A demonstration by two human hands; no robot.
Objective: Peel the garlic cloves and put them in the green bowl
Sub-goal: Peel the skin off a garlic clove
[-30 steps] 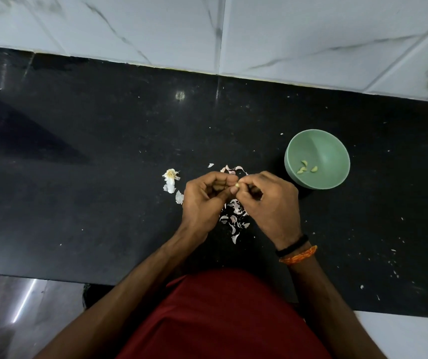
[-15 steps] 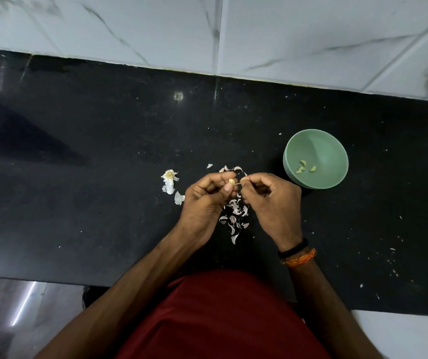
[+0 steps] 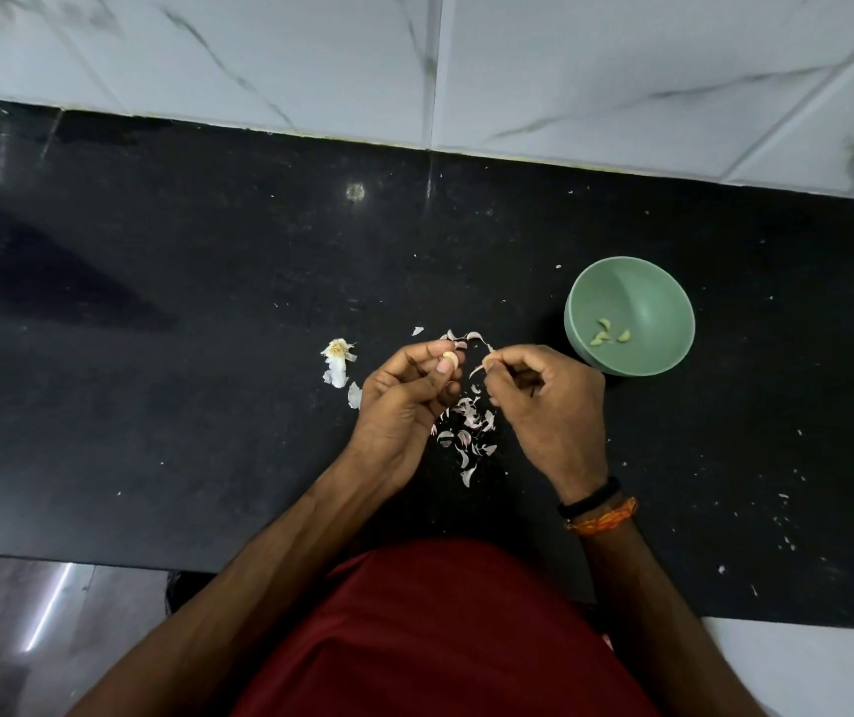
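Note:
My left hand [image 3: 404, 401] pinches a small pale garlic clove [image 3: 448, 360] between thumb and fingertips, above the black counter. A short gap to its right, my right hand [image 3: 549, 406] pinches a thin strip of peel [image 3: 477, 370] that hangs from its fingertips. The green bowl [image 3: 642, 292] stands just right of my right hand and holds three peeled cloves [image 3: 607, 334]. A scatter of pinkish peel scraps [image 3: 468, 432] lies on the counter between and below my hands.
The garlic's root stub with white husk [image 3: 338, 357] lies left of my left hand. The black counter [image 3: 155, 354] ends at a white marble wall behind and at its front edge near my red shirt. Small white flecks dot the counter at the right.
My hands have drawn apart: the right hand has pulled a strip of peel off the clove, which stays in my left fingers.

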